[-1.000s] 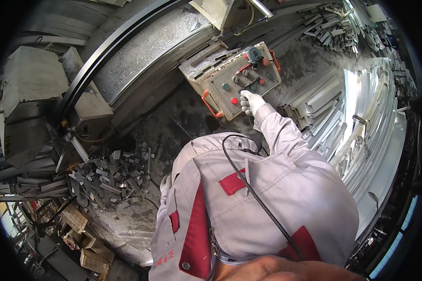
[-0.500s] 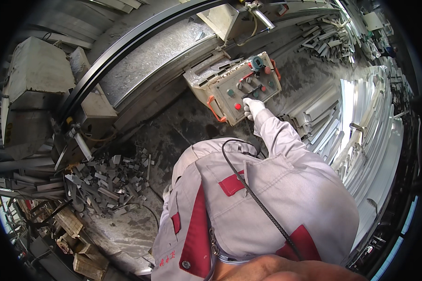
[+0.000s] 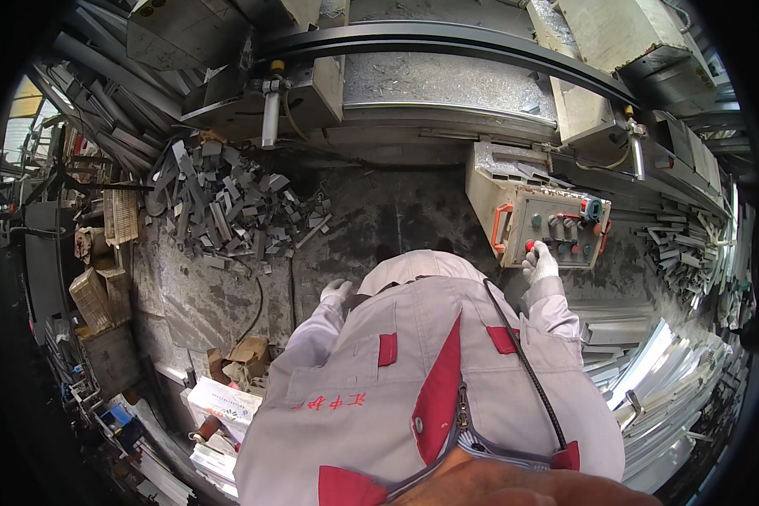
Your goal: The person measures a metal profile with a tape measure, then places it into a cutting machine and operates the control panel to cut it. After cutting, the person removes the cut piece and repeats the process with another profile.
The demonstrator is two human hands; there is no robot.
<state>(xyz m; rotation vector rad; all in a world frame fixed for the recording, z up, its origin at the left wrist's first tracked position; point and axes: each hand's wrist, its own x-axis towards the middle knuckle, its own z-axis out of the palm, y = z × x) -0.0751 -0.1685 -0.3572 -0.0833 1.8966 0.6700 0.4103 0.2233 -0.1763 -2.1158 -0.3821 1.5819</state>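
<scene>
My right hand (image 3: 541,265), in a white glove, is at the lower left of a beige control box (image 3: 565,207). Its fingers are bent, and their tips touch the red push button (image 3: 530,245). Round knobs and several green and red buttons fill the sloping panel, with an orange handle (image 3: 502,226) on its left side. A blue-green socket (image 3: 593,208) sits at the panel's upper right. My left hand (image 3: 336,291), also gloved, hangs beside my body with nothing seen in it. Its fingers look loosely stretched and are partly hard to make out.
A dark rail (image 3: 447,32) spans the machine bed (image 3: 447,84) ahead. Metal offcuts (image 3: 223,202) lie heaped at the left. Long pale profiles (image 3: 658,396) are stacked at the right. Cartons (image 3: 223,405) stand behind my left arm, and a dark hose (image 3: 257,308) runs along the floor.
The view has swung left, so the control box sits farther right. My right hand has moved from near the panel's black lever to the red button. My left hand has come into view.
</scene>
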